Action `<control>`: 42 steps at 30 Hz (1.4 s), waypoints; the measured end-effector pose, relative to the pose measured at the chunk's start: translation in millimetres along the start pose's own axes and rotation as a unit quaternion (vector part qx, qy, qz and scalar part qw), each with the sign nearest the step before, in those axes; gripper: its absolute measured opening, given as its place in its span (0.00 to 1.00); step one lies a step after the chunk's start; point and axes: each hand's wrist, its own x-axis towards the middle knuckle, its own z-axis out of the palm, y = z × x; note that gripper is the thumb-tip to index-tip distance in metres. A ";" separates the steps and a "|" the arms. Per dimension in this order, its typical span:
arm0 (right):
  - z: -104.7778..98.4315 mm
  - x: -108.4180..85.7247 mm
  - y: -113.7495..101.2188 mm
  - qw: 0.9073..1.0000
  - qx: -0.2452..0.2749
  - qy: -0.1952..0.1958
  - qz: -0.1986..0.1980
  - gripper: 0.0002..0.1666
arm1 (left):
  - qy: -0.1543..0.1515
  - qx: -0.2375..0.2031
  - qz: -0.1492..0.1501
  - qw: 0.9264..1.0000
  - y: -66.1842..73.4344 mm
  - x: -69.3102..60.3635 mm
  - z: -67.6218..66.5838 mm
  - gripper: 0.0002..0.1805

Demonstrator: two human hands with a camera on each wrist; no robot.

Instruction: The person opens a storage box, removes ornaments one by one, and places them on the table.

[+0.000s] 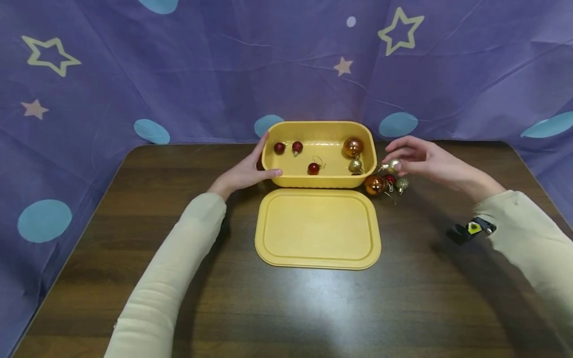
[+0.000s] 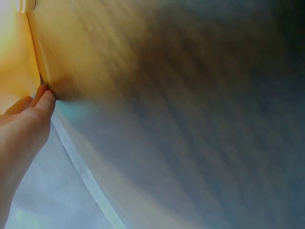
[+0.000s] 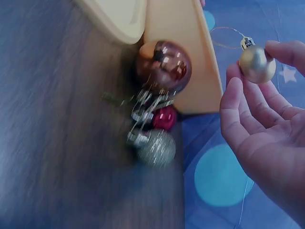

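The yellow box (image 1: 322, 182) sits by the far edge of the surface (image 1: 224, 308), close to the starry cloth (image 1: 215, 74). Its lid (image 1: 318, 228) lies flat just in front, nearer the near edge — off the box, so the mouth is clear to reach into. The left hand (image 1: 243, 173) holds the box's near left corner, fingers spread along the end wall with the thumb apart on the near rim, presumably to steady it.

The right hand (image 1: 421, 158) pinches a pale gold bauble (image 3: 257, 64) between thumb and fingertips, raised just outside the box's right end. That grip takes the ball itself and leaves the wire loop (image 3: 226, 38) free — likely to keep it from snagging.

Below, a copper bauble (image 1: 374, 184), a small red bauble (image 1: 390, 179) and a glittery bauble (image 1: 402, 184) bunch by the box's near right corner, within easy reach of that hand. Inside, two dark red baubles (image 1: 297, 146) lie toward the left end, a shiny red bauble (image 1: 313, 169) by the near wall, and an orange bauble (image 1: 353, 146) and a gold bauble (image 1: 355, 165) at the right.
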 end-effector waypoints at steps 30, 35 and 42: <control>-25.1 -51.5 55.9 0.989 -0.109 0.094 0.035 0.17 | -0.002 -0.010 0.016 1.000 -1.9 2.5 -0.1 0.57; -24.7 -52.9 57.3 0.986 -0.125 0.093 0.058 0.15 | -0.005 -0.010 0.013 1.000 1.9 0.0 -0.4 0.57; -23.5 -52.9 60.5 0.988 -0.111 0.092 0.056 0.16 | -0.021 -0.022 0.002 1.000 27.0 -15.2 -0.8 0.56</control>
